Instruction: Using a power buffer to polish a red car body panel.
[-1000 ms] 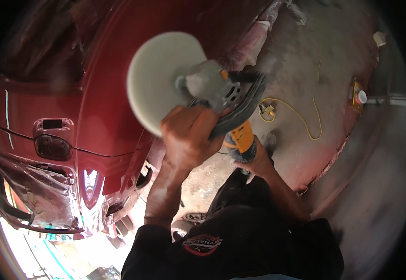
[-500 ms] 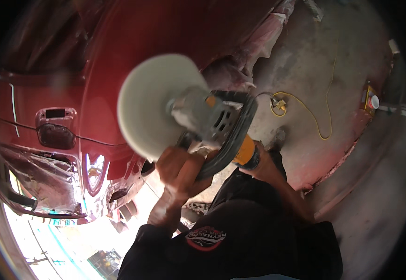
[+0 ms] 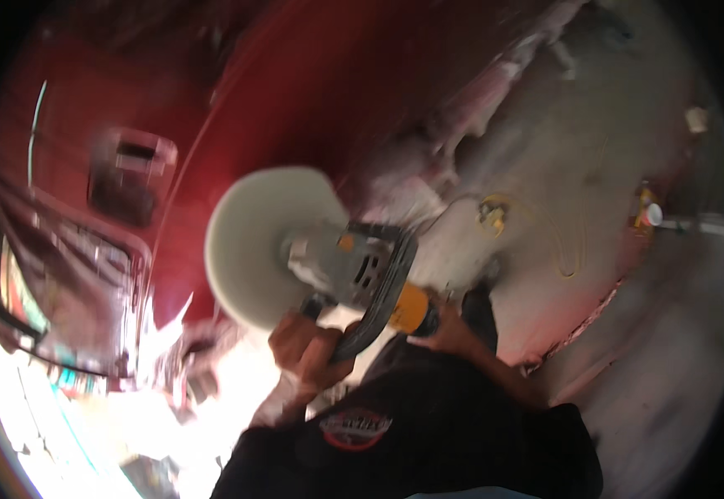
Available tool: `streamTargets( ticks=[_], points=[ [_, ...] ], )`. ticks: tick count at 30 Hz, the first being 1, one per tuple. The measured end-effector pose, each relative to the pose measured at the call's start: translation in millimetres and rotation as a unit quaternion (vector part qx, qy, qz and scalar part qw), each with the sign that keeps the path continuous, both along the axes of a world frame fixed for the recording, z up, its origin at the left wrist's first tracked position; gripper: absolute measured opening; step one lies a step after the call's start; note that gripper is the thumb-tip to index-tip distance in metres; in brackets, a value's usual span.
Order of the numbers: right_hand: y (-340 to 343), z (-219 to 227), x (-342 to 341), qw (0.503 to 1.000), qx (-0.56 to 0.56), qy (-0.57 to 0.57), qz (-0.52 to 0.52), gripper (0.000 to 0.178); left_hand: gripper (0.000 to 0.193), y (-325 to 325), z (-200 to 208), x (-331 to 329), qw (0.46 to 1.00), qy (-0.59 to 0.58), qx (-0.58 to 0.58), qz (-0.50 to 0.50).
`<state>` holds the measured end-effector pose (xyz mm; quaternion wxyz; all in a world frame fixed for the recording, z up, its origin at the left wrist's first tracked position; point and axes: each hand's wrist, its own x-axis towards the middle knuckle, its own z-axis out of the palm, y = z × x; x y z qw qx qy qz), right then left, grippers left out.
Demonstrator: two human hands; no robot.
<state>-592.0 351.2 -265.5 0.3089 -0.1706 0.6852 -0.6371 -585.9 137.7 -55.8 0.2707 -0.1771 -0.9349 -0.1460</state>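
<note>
Both my hands are on a rotary polisher (image 3: 349, 270) with a grey head, a black loop handle and a yellow rear body. Its broad pale pad (image 3: 254, 241) overlaps the side of a red car (image 3: 287, 91); I cannot tell whether the two touch. My left hand (image 3: 308, 349) is closed around the loop handle near the pad. Farther back, my right hand (image 3: 452, 328) wraps the rear end behind the yellow housing, its fingers partly hidden. Motion blurs much of the picture.
Plastic sheeting (image 3: 399, 200) hangs along the car's lower edge, and more sheeting (image 3: 62, 283) covers its window at left. A yellow cord (image 3: 568, 270) and its connector (image 3: 493, 216) lie on the concrete floor (image 3: 545, 158). A yellow container (image 3: 645, 208) stands at right.
The polisher and both hands have shifted slightly left and down in the picture. The car and floor appear turned as my view swings, with more blur. Both hands keep their hold.
</note>
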Motion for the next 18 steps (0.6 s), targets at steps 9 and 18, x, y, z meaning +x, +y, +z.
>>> streamTargets(
  ticks=[9,18],
  points=[
    [51,-6,-105,0.99,-0.035,-0.064,-0.119,0.088,0.02,60,-11,-170,0.998,-0.031,-0.002,-0.06],
    [71,-10,-200,0.968,-0.074,-0.029,-0.239,0.084,0.02,121,-14,-318,0.996,0.003,0.042,-0.082]
  ],
)
